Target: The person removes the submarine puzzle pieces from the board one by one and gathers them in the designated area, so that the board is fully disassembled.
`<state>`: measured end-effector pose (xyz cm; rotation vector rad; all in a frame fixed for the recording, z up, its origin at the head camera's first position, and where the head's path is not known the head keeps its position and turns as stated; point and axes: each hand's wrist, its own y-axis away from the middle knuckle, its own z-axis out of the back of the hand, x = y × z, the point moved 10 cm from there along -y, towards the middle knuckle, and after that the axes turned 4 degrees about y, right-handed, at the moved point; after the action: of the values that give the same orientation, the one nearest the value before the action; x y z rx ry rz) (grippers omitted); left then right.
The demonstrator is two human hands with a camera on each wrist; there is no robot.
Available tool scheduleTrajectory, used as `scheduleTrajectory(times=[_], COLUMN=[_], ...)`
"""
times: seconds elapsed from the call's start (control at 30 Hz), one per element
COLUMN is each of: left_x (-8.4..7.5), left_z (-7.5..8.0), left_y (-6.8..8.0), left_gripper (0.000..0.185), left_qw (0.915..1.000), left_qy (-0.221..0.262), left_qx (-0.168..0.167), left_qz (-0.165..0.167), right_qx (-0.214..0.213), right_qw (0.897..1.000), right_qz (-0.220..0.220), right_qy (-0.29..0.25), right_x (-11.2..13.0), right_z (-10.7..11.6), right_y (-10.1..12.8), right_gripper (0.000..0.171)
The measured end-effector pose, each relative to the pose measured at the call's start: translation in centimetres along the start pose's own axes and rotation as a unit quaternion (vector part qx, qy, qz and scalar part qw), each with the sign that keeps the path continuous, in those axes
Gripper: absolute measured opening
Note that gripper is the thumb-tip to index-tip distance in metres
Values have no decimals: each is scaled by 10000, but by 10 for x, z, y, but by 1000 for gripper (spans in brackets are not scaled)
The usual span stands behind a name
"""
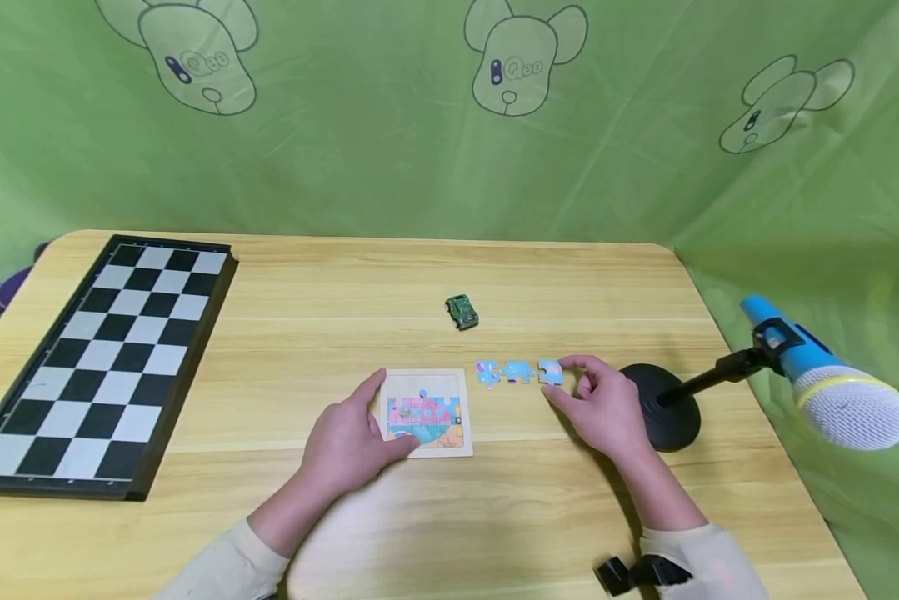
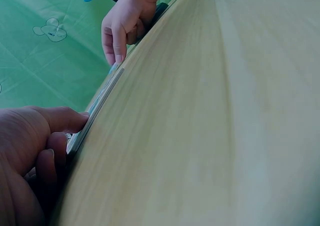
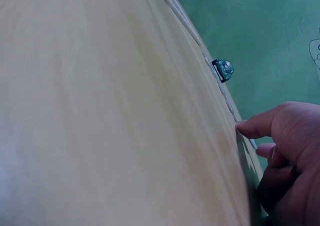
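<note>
Right now the left hand lies on the wooden table, fingers loosely curled, thumb along the left edge of the puzzle board and fingertips against its lower left corner; it steadies the board w/o lifting it. The right hand sits just right of the board, thumb and forefinger pinching the rightmost of three loose blue puzzle pieces, which lie in a row on the table just beyond the board's top right corner. Other fingers of that hand are curled under.

Head view gives the layout: board w/ a pink-and-blue picture at centre front, a small green toy car further back, a folded chessboard at far left, a black round stand touching the right hand's far side, holding a blue mic out past the table edge, green cloth w/ bear drawings behind.

Left wrist view, low and edge-on, shows what the head view doesn't: the left hand's fingers wrapped at the board's thin edge, and the right hand's forefinger tip down on the surface. Right wrist view shows the toy car side-on and the right thumb pressed at table level; the piece itself is too thin to make out there.
</note>
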<state>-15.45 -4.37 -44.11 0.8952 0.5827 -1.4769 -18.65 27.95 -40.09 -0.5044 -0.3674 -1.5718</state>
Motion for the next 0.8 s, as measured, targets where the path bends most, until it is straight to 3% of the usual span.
scheduleTrajectory(times=[0.57, 0.8], left_x=[0, 0], left_z=[0, 0], left_y=[0, 0], left_gripper=[101, 101], left_qw=[10000, 10000], left_qy=[11, 57], left_qx=[13, 27], left_qz=[-21, -45], right_qx=[334, 206], right_qw=[9993, 9996], right_qz=[-145, -140], right_qy=[61, -95], right_x=[1, 3], right_z=[-5, -4], right_y=[-2, 0], right_gripper=[40, 41])
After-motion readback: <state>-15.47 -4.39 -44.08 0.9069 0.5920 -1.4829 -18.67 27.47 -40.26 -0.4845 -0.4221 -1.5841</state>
